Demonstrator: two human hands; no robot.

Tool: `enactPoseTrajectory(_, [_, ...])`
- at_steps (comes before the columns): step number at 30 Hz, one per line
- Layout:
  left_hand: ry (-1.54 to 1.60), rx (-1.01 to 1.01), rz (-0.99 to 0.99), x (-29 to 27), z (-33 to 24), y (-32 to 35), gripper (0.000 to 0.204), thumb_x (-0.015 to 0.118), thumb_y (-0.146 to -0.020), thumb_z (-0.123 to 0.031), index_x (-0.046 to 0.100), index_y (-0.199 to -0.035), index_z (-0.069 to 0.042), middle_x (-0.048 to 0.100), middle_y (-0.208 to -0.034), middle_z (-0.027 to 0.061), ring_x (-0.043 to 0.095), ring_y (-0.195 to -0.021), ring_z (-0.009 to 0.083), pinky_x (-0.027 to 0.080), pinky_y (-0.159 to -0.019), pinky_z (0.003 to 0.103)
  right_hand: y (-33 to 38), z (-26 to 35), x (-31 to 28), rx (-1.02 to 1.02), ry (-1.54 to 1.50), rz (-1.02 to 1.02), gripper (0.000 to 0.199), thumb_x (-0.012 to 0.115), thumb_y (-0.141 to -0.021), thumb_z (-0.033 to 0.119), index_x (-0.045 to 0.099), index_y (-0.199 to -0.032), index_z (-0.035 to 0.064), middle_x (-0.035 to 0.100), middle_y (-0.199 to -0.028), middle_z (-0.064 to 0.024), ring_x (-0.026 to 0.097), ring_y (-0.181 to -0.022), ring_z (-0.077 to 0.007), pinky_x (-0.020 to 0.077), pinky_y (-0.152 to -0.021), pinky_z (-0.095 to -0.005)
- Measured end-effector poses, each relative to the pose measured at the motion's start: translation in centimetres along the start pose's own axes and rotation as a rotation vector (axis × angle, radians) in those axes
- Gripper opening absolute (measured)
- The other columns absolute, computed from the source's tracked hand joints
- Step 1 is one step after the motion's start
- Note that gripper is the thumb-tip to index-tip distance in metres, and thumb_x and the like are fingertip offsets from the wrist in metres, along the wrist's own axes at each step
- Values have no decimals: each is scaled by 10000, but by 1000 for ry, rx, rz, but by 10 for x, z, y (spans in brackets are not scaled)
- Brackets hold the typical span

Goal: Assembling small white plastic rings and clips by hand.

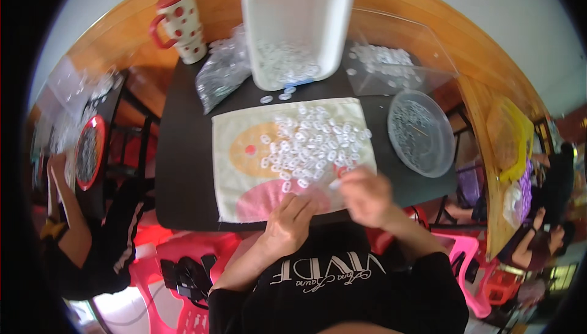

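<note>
White plastic rings lie heaped on the cloth, right hand pinching one in narrow fingers, left hand curled beside; likely mid-sorting, next grab needs precision.

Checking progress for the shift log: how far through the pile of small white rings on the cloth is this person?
Done, apparently: the round clear dish at right already holds many small pieces. In hand: left hand and right hand work at the cloth's near edge; what they pinch is too small to tell. Left: a big pile of white rings on the cloth, more in the tilted white tub.
</note>
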State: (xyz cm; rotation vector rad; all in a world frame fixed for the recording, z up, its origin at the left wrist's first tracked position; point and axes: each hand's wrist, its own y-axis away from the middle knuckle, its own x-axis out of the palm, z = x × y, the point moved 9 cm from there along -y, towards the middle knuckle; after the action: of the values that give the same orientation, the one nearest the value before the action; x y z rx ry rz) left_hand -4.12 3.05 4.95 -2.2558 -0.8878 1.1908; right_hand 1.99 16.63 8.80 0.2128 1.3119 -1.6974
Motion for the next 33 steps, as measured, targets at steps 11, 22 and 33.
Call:
enactPoseTrajectory(11, [-204,-359,-229,-61,33,12,122,717,-753,31,693,-866,-7,640,-848,128,609,-769,325,494,-654,401,-102,-103,-141,192,302,-388,31,627,-897,-45,640,-894,-16,619,-817,-41,554,-759,-89,463,-667,-241])
enactPoseTrajectory(22, [-251,-322,-23,-28,27,-17,182,691,-752,31,710,-922,-32,602,-962,146,588,-879,336,498,-713,416,4,-5,53,210,32,270,185,643,-735,-56,670,-901,22,595,-866,-113,609,-811,-330,504,-702,-402])
enactPoseTrajectory(33, [-275,-304,-60,-30,29,-26,257,668,-744,36,718,-985,-37,576,-1054,190,545,-945,378,479,-799,450,9,-4,58,216,184,178,183,671,-705,-9,682,-880,43,559,-845,-85,587,-805,-307,482,-687,-407])
